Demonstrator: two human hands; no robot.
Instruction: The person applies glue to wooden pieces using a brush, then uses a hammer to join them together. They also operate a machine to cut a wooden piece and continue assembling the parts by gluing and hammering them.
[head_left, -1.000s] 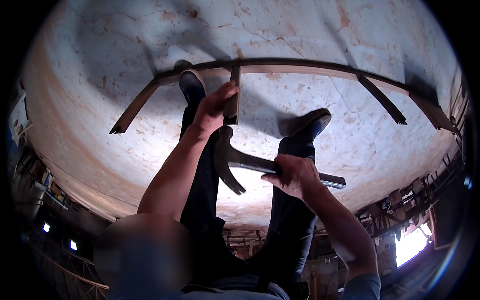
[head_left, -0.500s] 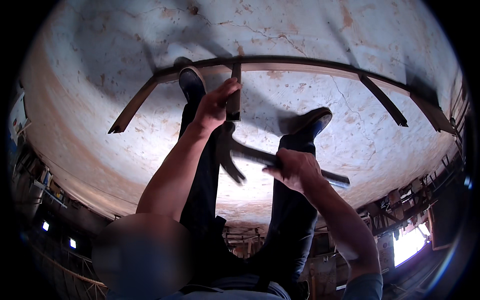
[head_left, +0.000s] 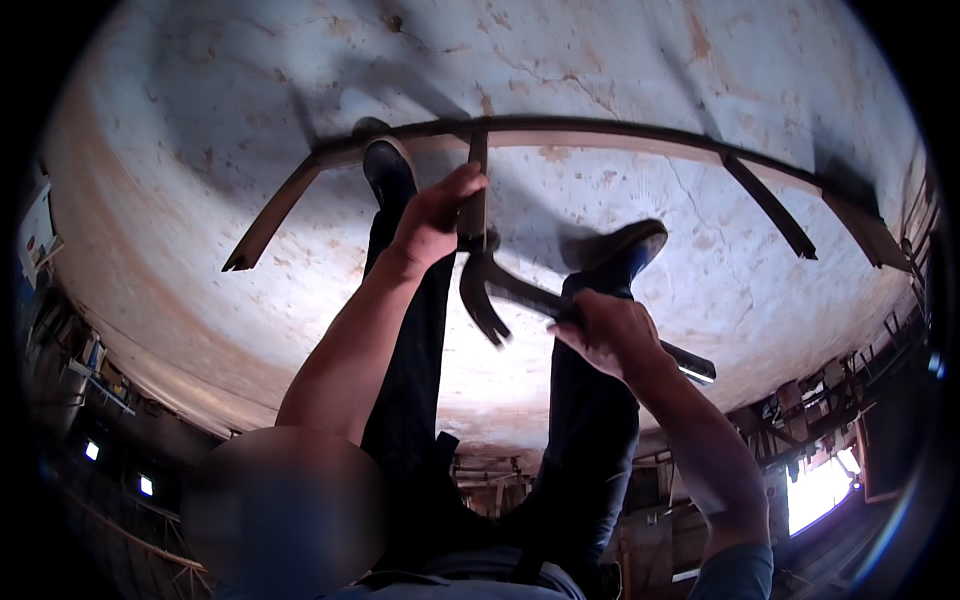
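L hand (head_left: 432,220) grips wood pc (head_left: 479,212) butting long strip (head_left: 620,138), R hand (head_left: 612,335) grasps hammer (head_left: 525,292) by pc's end; 3 other pcs (head_left: 770,206) alr. meet strip, fixing unclear.

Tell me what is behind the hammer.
Behind the hammer, pale floor shows around its claw. The right hand covers part of the handle; what lies directly behind that grip cannot be seen.

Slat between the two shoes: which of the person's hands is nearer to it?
Left. The left hand grips the slat; the right hand is apart from it, lower and to its right, holding the hammer.
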